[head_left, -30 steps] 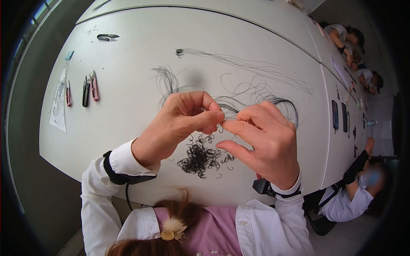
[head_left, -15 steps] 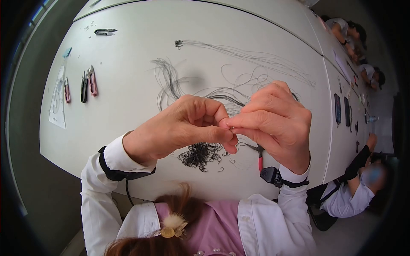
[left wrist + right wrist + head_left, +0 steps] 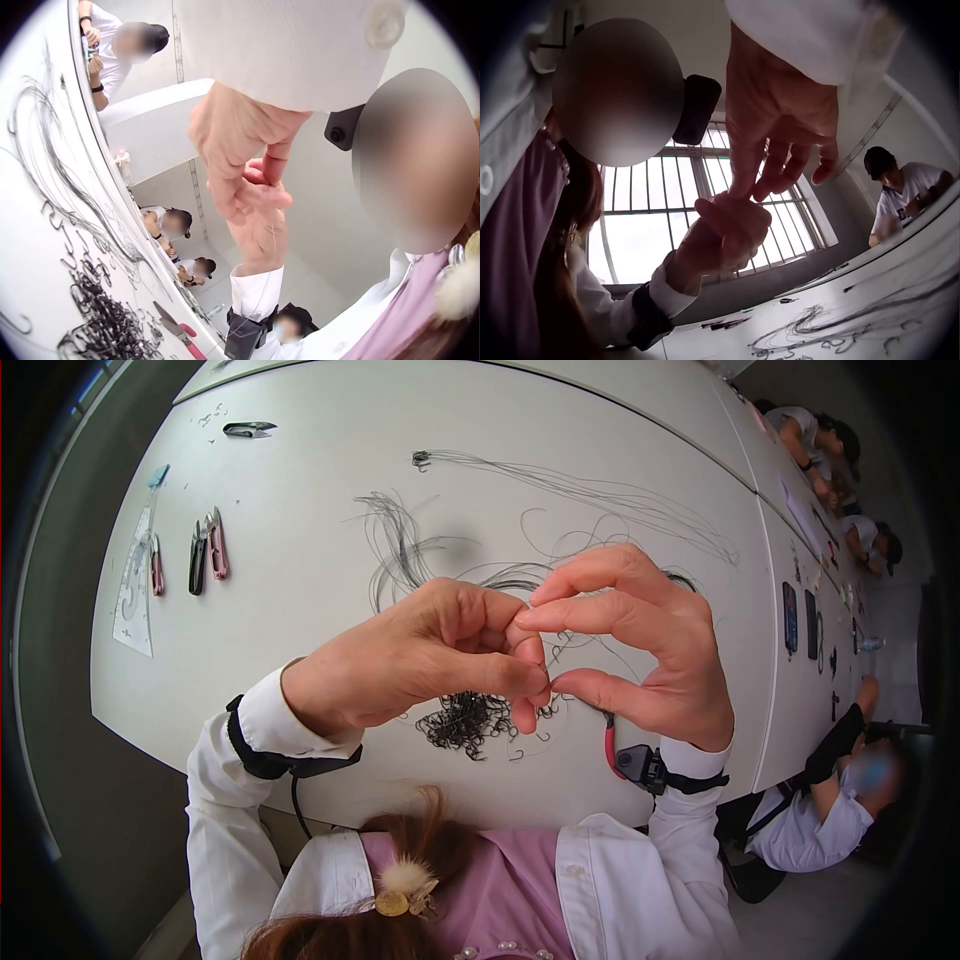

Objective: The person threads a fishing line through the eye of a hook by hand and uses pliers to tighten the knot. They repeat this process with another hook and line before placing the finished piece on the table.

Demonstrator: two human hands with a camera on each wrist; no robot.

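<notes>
My left hand (image 3: 420,645) pinches a thin fishing line between thumb and bent fingers, over the near middle of the table. The line (image 3: 274,238) trails from the fingertips in the left wrist view; whatever else is inside the pinch is hidden. Facing it, my right hand (image 3: 650,645) has its thumb spread away from its fingers, and the index fingertip is right at the left hand's fingers. Below the hands lies a pile of black fish hooks (image 3: 462,725), with several loose ones around it. Behind them spreads a loose bundle of dark lines (image 3: 403,545).
Red-handled pliers (image 3: 610,745) lie beside the right wrist. Farther back is a hooked bundle of lines (image 3: 421,460). At left are a clear set square (image 3: 135,595), black snips (image 3: 198,560), pink snips (image 3: 218,550) and more snips (image 3: 250,430). People sit along the right side.
Both hands shifted slightly toward the right. The right thumb and fingers came together at the left fingertips half a second ago and have now spread apart. The left hand keeps its pinch.
</notes>
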